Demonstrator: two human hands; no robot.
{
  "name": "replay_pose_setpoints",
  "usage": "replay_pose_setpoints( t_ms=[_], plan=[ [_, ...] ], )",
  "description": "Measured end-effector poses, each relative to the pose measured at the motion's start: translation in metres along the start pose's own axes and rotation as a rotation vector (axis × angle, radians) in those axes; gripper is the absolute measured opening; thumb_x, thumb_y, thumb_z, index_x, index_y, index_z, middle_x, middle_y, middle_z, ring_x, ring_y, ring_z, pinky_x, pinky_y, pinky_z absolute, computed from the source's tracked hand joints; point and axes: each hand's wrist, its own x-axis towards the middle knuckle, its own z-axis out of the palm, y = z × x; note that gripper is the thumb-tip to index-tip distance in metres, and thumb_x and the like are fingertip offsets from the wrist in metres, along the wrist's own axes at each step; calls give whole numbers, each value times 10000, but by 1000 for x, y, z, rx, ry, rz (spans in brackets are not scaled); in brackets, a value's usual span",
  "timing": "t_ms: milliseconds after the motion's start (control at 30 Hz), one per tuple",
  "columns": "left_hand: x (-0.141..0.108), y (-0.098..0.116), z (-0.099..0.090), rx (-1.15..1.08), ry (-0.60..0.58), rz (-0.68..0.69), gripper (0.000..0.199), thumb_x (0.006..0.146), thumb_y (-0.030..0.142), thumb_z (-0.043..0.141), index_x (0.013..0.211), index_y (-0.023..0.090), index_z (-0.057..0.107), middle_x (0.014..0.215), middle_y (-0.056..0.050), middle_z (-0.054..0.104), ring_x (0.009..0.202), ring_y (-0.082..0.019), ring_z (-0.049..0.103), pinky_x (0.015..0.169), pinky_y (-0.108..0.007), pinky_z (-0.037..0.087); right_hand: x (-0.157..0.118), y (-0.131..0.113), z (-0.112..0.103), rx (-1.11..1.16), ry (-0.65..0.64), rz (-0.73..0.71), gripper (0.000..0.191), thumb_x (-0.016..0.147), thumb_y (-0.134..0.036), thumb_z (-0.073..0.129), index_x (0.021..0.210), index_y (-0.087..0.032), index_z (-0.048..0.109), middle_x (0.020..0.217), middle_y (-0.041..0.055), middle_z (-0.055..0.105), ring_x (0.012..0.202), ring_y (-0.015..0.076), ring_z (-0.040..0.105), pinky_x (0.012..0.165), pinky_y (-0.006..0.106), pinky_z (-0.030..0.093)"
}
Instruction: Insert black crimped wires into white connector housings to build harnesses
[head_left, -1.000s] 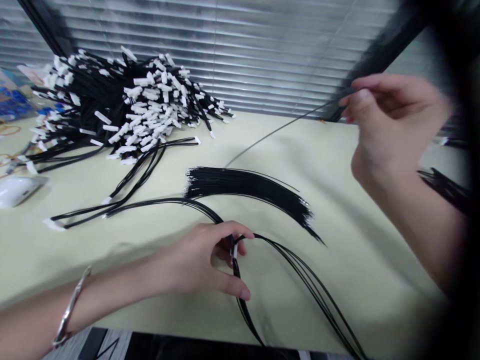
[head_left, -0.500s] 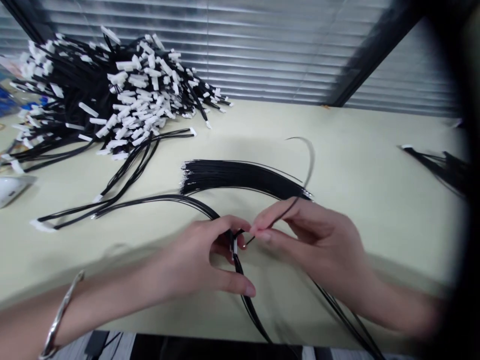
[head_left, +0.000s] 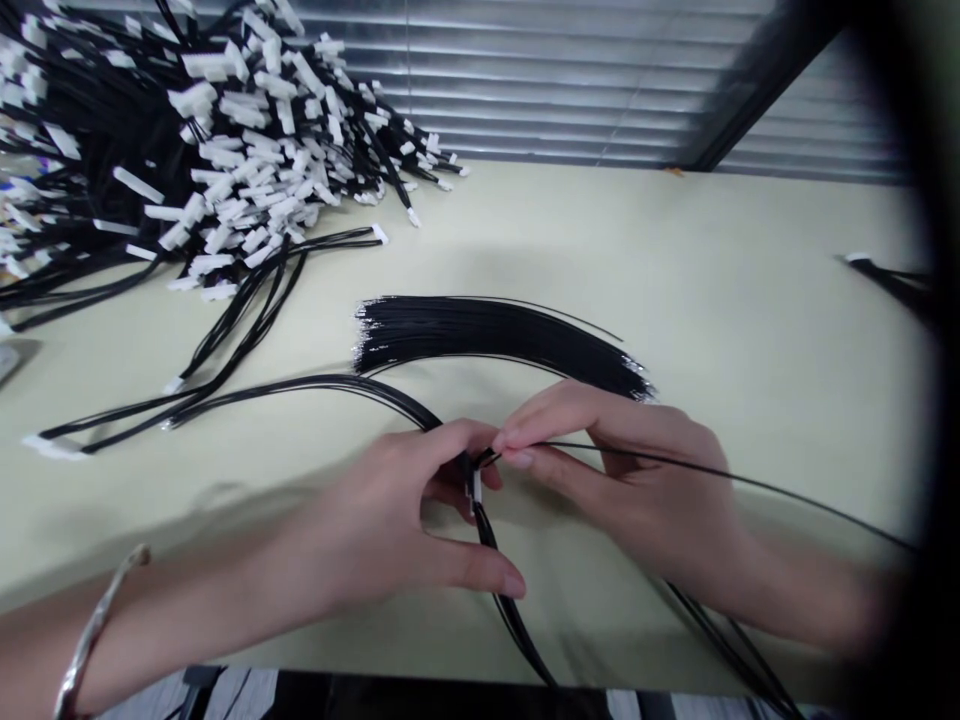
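My left hand (head_left: 427,510) is closed around a black wire harness (head_left: 375,390) near its white connector (head_left: 475,487); some of the fingers are hidden behind it. More black wires run from the connector down to the table's front edge. In a pinch of thumb and forefinger, my right hand (head_left: 630,480) holds a single black wire (head_left: 720,470) close to the connector. This wire stretches out to the right across the hand. Just beyond both hands lies a bundle of loose black wires (head_left: 487,335) with shiny metal terminals at its ends.
A large heap of black cables with white connectors (head_left: 255,170) fills the back left. Other harnesses (head_left: 255,320) lie in front of it. At the right edge is another cable with a white end (head_left: 885,270). Window blinds (head_left: 525,80) stand behind the table (head_left: 750,280).
The single wire in my right hand has swung from curving upward to lying out toward the right. Its near end has come to the connector. The view has shifted slightly.
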Motion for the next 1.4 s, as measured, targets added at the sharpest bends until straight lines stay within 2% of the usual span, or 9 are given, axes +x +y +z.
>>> replay_pose_setpoints(
  t_ms=[267, 467, 600, 667, 767, 967, 1167, 1300, 1400],
  plan=[
    [-1, 2, -1, 6, -15, -23, 419, 681, 324, 828, 1031, 303, 599, 949, 55, 661, 869, -194, 647, 721, -297, 502, 2, 0, -1, -77, -54, -126, 88, 879, -182, 685, 886, -269, 691, 867, -48, 714, 842, 128, 646, 745, 277, 523],
    [1, 6, -1, 8, -12, -43, 431, 665, 310, 833, 1019, 303, 588, 934, 54, 658, 902, -212, 646, 777, -332, 515, 5, 2, 2, -155, -78, -150, 91, 874, -171, 693, 887, -260, 675, 897, -45, 678, 864, 111, 624, 769, 243, 509],
    [2, 9, 0, -52, -12, -82, 531, 641, 319, 861, 1067, 293, 544, 1001, 37, 646, 916, -204, 637, 813, -338, 517, 7, 4, 3, -261, -58, -218, 114, 899, -150, 657, 828, -239, 642, 907, -35, 643, 848, 97, 598, 766, 218, 489],
    [1, 9, 0, -83, -9, -72, 550, 640, 317, 865, 1075, 287, 530, 1038, 30, 639, 909, -194, 634, 819, -333, 516, 8, 4, 1, -332, -68, -268, 154, 911, -109, 628, 807, -223, 623, 880, -32, 640, 837, 99, 582, 759, 222, 476],
    [1, 9, 0, -65, -14, -62, 519, 644, 303, 858, 1050, 268, 535, 968, 28, 631, 871, -192, 631, 801, -333, 517, 11, 3, -2, -406, -135, -355, 178, 934, -60, 564, 844, -210, 599, 874, -22, 646, 831, 117, 560, 751, 265, 459],
    [0, 10, -1, -43, -18, -73, 484, 653, 253, 825, 1039, 283, 535, 953, 34, 638, 883, -207, 640, 784, -338, 524, 14, 5, -3, -445, -174, -579, 94, 944, -95, 562, 918, -179, 593, 897, 6, 661, 831, 150, 566, 758, 343, 462],
    [0, 10, -1, -85, -11, -120, 551, 629, 239, 837, 1078, 283, 521, 939, 27, 658, 916, -224, 657, 832, -368, 533, 16, 8, 2, -496, -232, -532, 113, 967, -124, 525, 920, -202, 593, 879, -5, 663, 834, 151, 562, 754, 331, 455],
    [0, 8, -1, -121, -23, -114, 539, 627, 229, 842, 1059, 261, 521, 944, 22, 658, 920, -219, 656, 838, -364, 532, 16, 7, 2, -400, -238, -502, 100, 962, -128, 535, 918, -190, 599, 872, -3, 663, 831, 145, 557, 753, 319, 454],
    [0, 6, 0, -118, -24, -86, 518, 632, 267, 853, 1029, 256, 521, 977, 15, 655, 910, -215, 650, 829, -368, 530, 23, 3, -10, -331, -404, -425, 123, 974, -149, 520, 932, -180, 632, 895, 8, 657, 863, 132, 569, 774, 289, 474]
  ],
)
